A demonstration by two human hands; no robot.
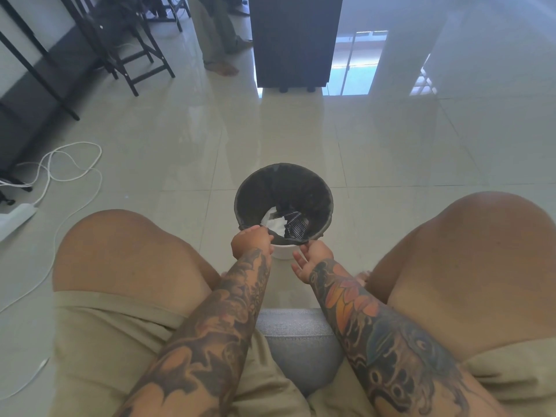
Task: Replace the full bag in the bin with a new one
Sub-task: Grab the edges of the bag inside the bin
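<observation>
A small round white bin (282, 253) stands on the tiled floor between my knees, lined with a black bag (313, 194). White crumpled paper (272, 223) and a dark striped wrapper lie at the bottom of the bag. My left hand (251, 240) grips the bag's near edge at the rim. My right hand (311, 260) pinches the same edge a little to the right, its other fingers spread loosely. Between the two hands the bag's edge is lifted off the rim, and the bin's white wall shows below it.
I sit on a grey cushioned seat (298, 335). White cables (70, 164) and a power strip (15, 216) lie on the floor at left. Black chair legs (141, 61) stand far left, a dark cabinet (293, 40) straight ahead, and another person's feet (224, 67) beside it.
</observation>
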